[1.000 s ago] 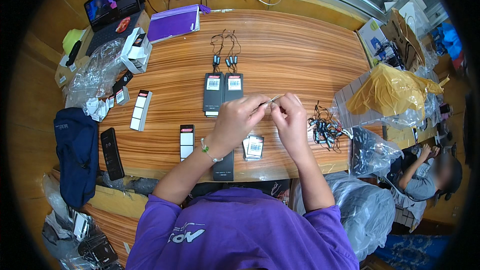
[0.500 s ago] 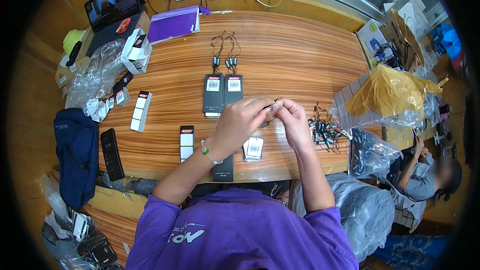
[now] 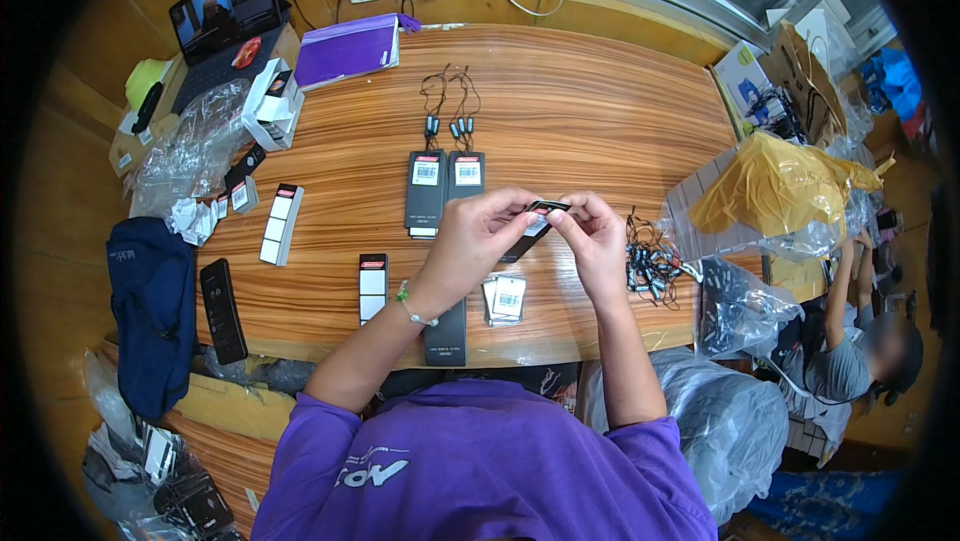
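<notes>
Both hands raised just above the desk at frame centre, pinching one black hang tag between them. Left hand closed on the tag's lower body, right hand closed on its upper end, fingertips nearly meeting, probably working a string through the top hole, though too small to confirm. Tag held tilted and clear of the wood, likely so both thumbs can reach the end. Directly below the hands: small stack of white-labelled tags. Right of centre: tangle of black strings, close to the right hand for easy reach. Above centre: two finished black tags laid side by side, cords trailing upward. Lower centre: a longer black card at the desk edge. Left edge: black phone.
</notes>
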The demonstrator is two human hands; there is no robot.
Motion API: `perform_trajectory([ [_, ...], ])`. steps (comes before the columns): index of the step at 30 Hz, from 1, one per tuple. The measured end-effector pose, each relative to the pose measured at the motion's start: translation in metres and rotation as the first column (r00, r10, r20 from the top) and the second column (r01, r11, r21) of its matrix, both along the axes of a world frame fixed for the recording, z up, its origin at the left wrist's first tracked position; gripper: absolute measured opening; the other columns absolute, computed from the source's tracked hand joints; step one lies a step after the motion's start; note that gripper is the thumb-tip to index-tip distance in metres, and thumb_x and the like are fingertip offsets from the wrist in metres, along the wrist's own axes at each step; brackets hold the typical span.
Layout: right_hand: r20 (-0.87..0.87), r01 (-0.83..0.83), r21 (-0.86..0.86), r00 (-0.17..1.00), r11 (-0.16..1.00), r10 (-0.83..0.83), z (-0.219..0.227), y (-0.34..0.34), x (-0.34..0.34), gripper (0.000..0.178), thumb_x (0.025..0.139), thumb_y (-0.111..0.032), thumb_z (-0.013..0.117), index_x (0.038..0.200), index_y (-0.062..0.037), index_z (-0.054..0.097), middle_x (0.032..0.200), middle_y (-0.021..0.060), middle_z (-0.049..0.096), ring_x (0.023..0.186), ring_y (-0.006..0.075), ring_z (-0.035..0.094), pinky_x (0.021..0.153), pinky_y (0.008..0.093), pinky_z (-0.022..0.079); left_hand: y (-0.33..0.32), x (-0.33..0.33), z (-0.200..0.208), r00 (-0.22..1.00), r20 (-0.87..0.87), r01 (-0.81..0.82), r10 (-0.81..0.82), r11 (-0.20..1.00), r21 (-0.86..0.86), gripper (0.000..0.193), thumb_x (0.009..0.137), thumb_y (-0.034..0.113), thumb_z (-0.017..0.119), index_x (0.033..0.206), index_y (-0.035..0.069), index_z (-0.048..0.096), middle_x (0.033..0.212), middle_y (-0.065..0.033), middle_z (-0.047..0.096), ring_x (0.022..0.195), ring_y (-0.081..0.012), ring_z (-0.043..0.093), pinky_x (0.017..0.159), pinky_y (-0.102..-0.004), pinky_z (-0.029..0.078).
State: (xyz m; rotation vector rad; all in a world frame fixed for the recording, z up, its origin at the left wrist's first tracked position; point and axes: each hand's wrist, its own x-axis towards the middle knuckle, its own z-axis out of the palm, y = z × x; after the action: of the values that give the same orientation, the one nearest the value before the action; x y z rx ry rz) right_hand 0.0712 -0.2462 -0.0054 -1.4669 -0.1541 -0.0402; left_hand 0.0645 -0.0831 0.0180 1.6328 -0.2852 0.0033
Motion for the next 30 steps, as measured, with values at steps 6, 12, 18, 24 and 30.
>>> perform_trajectory([
  [6, 0.000, 0.011, -0.015, 1.000, 1.000, -0.011, -0.005, -0.003, 0.001, 0.009, 0.082, -0.005, 0.064, 0.086, 0.0000, 0.058, 0.076, 0.0000, 0.060, 0.067, 0.0034, 0.053, 0.059, 0.0165, 0.041, -0.004, -0.003, 0.001, 0.996, 0.089, -0.018, 0.009, 0.995, 0.094, 0.016, 0.082, 0.004, 0.060, 0.097, -0.003, 0.063, 0.086, -0.0125, 0.066, 0.075, -0.0149, 0.065, 0.067, -0.0250, 0.053],
  [12, -0.100, -0.151, 0.114, 0.982, 0.982, 0.162, 0.006, -0.008, 0.002, 0.009, 0.083, -0.008, 0.062, 0.088, -0.0006, 0.059, 0.088, 0.0049, 0.060, 0.080, 0.0100, 0.056, 0.072, 0.0229, 0.044, -0.001, -0.001, 0.000, 0.920, 0.390, -0.138, 0.037, 0.963, 0.233, 0.014, 0.080, 0.004, 0.061, 0.093, 0.002, 0.065, 0.084, -0.0108, 0.064, 0.071, -0.0217, 0.064, 0.062, -0.0285, 0.052],
  [18, -0.193, -0.179, 0.419, 0.940, 0.890, 0.280, 0.008, -0.010, 0.005, 0.009, 0.086, -0.013, 0.057, 0.084, -0.0046, 0.059, 0.093, 0.0054, 0.058, 0.090, 0.0140, 0.054, 0.081, 0.0289, 0.043, 0.001, 0.003, -0.001, 0.732, 0.679, -0.229, -0.059, 0.917, 0.326, 0.017, 0.073, 0.002, 0.062, 0.089, 0.004, 0.066, 0.085, -0.0087, 0.063, 0.077, -0.0235, 0.063, 0.066, -0.0299, 0.052],
  [24, -0.024, 0.002, 0.676, 1.000, 0.737, 0.018, 0.027, -0.026, 0.021, 0.010, 0.092, -0.018, 0.050, 0.089, -0.0080, 0.053, 0.086, 0.0053, 0.056, 0.085, 0.0176, 0.055, 0.084, 0.0370, 0.045, 0.006, 0.007, -0.008, 0.750, 0.648, -0.173, -0.131, 0.907, 0.384, 0.019, 0.074, -0.003, 0.060, 0.092, 0.002, 0.064, 0.084, -0.0102, 0.063, 0.079, -0.0242, 0.063, 0.067, -0.0303, 0.052],
  [30, 0.075, -0.089, 0.617, 0.996, 0.782, 0.054, 0.037, -0.011, 0.024, 0.010, 0.090, -0.013, 0.054, 0.093, -0.0037, 0.054, 0.077, 0.0060, 0.056, 0.073, 0.0153, 0.055, 0.073, 0.0305, 0.047, 0.008, 0.005, -0.005, 0.927, 0.354, -0.028, -0.122, 0.920, 0.392, 0.039, 0.076, 0.004, 0.063, 0.114, 0.005, 0.055, 0.103, -0.0120, 0.058, 0.093, -0.0260, 0.059, 0.078, -0.0309, 0.049],
])
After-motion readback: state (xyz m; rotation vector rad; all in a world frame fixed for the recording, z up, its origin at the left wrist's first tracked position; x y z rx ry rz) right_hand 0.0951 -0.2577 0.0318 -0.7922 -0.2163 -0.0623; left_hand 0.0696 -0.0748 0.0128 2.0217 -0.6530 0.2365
